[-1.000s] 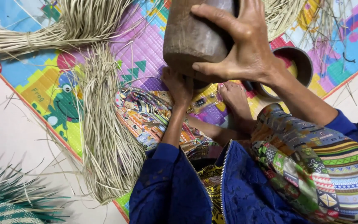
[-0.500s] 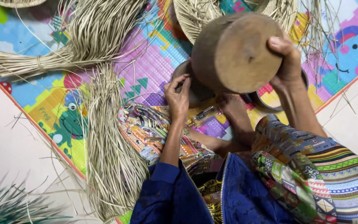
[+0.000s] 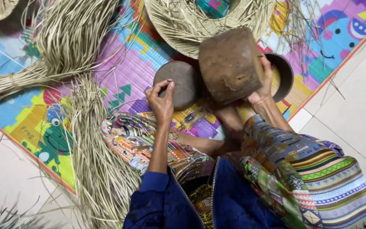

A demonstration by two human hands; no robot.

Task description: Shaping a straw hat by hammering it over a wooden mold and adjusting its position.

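Gripping a brown wooden block [image 3: 230, 63] from its far side, the right hand [image 3: 262, 87] holds it lifted and tilted above the person's lap — fingers wrapped around its edge, thumb side hidden behind the wood. The left hand [image 3: 162, 101] hovers at the near rim of a round wooden disc [image 3: 178, 82], which lies flat on the colourful play mat [image 3: 140, 63]; its fingers are curled with thumb and forefinger pinched together, and whether they hold anything cannot be told. A dark wooden bowl [image 3: 284, 72] sits just behind the block, partly hidden by it. A part-woven straw hat [image 3: 191, 21] lies beyond. Loose bundles of straw [image 3: 94, 161] spread across the mat to the person's left.
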